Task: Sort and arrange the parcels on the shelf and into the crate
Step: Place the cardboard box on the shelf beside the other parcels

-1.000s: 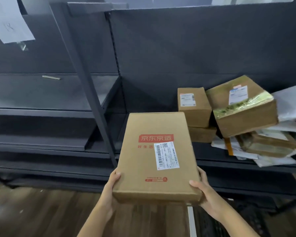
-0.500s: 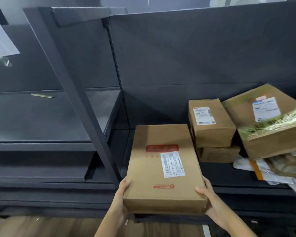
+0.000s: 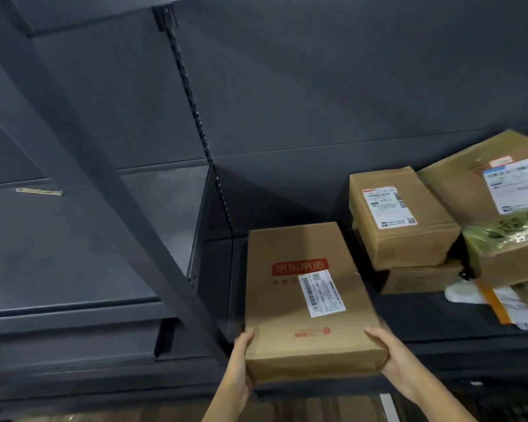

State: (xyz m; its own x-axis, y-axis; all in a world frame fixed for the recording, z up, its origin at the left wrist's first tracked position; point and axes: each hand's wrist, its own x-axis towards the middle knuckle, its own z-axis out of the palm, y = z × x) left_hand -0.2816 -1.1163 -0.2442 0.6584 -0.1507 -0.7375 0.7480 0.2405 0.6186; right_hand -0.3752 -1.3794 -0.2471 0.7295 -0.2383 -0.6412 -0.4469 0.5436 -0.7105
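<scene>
- Carton (image 3: 305, 300), flat and brown with a red print and a white label, lies lengthwise over the left end of the dark shelf (image 3: 409, 318), just beside the slanted post (image 3: 104, 193). This corner looks free, so probably it belongs there.
- Left hand (image 3: 241, 367) grips the near left corner and right hand (image 3: 390, 357) grips the near right corner, with the fingers wrapped under. I think holding both corners keeps the wide box level for pushing inward.
- Whether its bottom already rests on the shelf, I cannot tell.
- Small box (image 3: 400, 220) stands on another to the right, apart from the carton. The big tilted box (image 3: 506, 214) leans over soft mailers (image 3: 500, 303), which seem not yet sorted.
</scene>
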